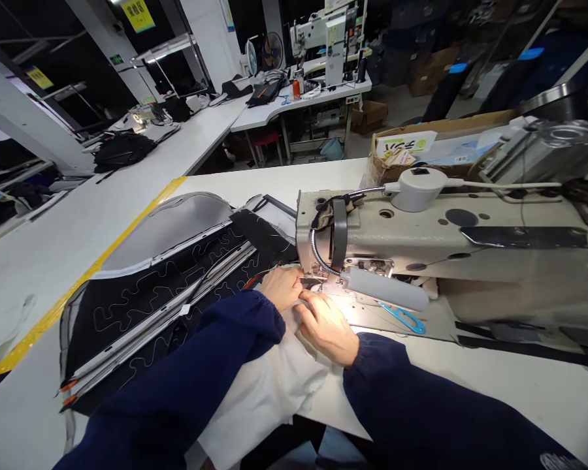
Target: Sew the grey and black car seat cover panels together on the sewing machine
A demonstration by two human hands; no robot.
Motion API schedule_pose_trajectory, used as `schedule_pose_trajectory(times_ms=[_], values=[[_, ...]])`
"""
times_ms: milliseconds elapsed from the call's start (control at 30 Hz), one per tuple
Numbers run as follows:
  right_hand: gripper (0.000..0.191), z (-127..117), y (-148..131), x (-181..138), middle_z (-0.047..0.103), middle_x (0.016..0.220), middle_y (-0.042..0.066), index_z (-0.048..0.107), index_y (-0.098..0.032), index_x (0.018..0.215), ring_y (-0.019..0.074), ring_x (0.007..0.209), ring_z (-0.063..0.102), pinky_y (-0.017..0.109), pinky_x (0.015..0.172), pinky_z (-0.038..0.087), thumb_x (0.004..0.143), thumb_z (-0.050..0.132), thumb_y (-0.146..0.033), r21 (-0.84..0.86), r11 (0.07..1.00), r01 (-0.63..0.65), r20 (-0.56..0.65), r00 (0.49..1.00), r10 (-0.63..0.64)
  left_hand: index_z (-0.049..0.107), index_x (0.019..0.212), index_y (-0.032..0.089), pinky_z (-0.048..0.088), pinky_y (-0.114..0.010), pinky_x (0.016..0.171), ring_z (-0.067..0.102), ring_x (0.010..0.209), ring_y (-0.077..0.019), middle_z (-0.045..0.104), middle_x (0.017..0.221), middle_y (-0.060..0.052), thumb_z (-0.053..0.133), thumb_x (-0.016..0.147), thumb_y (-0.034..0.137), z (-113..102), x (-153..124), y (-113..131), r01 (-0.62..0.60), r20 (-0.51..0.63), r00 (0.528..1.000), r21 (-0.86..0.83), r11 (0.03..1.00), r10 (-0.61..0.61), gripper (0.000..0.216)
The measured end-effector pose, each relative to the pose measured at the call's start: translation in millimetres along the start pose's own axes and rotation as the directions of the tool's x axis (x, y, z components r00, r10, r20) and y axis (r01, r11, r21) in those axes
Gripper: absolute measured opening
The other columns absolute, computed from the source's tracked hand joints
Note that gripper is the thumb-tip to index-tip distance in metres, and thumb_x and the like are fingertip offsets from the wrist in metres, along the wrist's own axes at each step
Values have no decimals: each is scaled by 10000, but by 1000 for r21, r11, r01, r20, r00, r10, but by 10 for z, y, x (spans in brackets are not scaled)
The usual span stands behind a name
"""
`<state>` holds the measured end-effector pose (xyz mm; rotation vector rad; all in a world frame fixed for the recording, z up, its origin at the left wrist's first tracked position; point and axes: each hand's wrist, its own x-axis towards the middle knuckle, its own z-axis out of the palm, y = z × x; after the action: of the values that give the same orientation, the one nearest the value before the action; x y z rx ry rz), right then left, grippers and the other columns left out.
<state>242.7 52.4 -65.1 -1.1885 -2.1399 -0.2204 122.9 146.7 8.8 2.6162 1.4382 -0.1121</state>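
Observation:
Under the lit needle area of the sewing machine [387, 241], my left hand [281, 287] pinches the edge of the fabric piece. Just to its right, my right hand [328, 326] presses its bent fingers on the same edge, close to the presser foot. White fabric [269, 385] hangs from beneath both hands down over the table's front edge. Joined at the left lies a large black panel [127, 303] with wavy stitching, zipper strips and a grey mesh part. The exact fold between my fingertips is hidden.
Blue thread snips [404, 318] lie on the machine bed, right of my right hand. A grey lamp [387, 288] on a flexible neck crosses before the machine head. Behind stands a cardboard box [379, 166]; yellow tape [93, 271] runs along the white table.

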Motion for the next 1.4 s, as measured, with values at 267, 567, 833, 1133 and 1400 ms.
schedule_pose_trajectory(times_ms=[267, 567, 833, 1133, 1400], values=[[258, -62, 141, -24, 540, 764, 51, 579, -136, 824, 166, 758, 488, 363, 897, 426, 913, 345, -75, 147, 975, 166, 34, 984, -173, 655, 1117, 281, 477, -270, 902, 619, 1028, -176, 681, 1091, -14, 443, 817, 142, -28, -103, 60, -102, 73, 991, -86, 991, 108, 392], [361, -174, 68, -38, 493, 694, 64, 572, -135, 727, 179, 652, 397, 329, 668, 367, 908, 267, -68, -12, 991, 133, 141, 981, -130, 606, 1056, 248, 498, -310, 724, 639, 888, -211, 668, 1023, -9, 453, 832, 206, 47, -149, 203, -64, 10, 998, 21, 998, 64, 274], [288, -368, 72, 15, 508, 641, 68, 550, -148, 665, 189, 620, 454, 357, 704, 369, 823, 344, -21, -125, 971, 202, 197, 964, -176, 608, 1026, 167, 464, -300, 627, 619, 881, -226, 624, 1042, -78, 424, 876, 190, -14, -182, 152, -367, 166, 927, 225, 903, 335, 239], [227, -312, 76, -43, 526, 602, 35, 543, -165, 689, 170, 531, 455, 401, 812, 383, 726, 400, 8, -167, 979, 121, 300, 952, -67, 618, 959, 95, 484, -334, 643, 620, 802, -249, 611, 1007, -150, 442, 846, 158, 89, -117, 212, -457, 297, 873, 216, 863, 388, 218], [227, -251, 246, -65, 560, 645, 31, 558, -153, 718, 148, 540, 473, 426, 899, 381, 667, 428, 25, -93, 995, 37, 290, 957, -8, 639, 953, 116, 516, -355, 675, 644, 816, -264, 638, 985, -117, 463, 837, 182, 50, -47, 230, -381, 246, 908, 151, 912, 338, 221]])
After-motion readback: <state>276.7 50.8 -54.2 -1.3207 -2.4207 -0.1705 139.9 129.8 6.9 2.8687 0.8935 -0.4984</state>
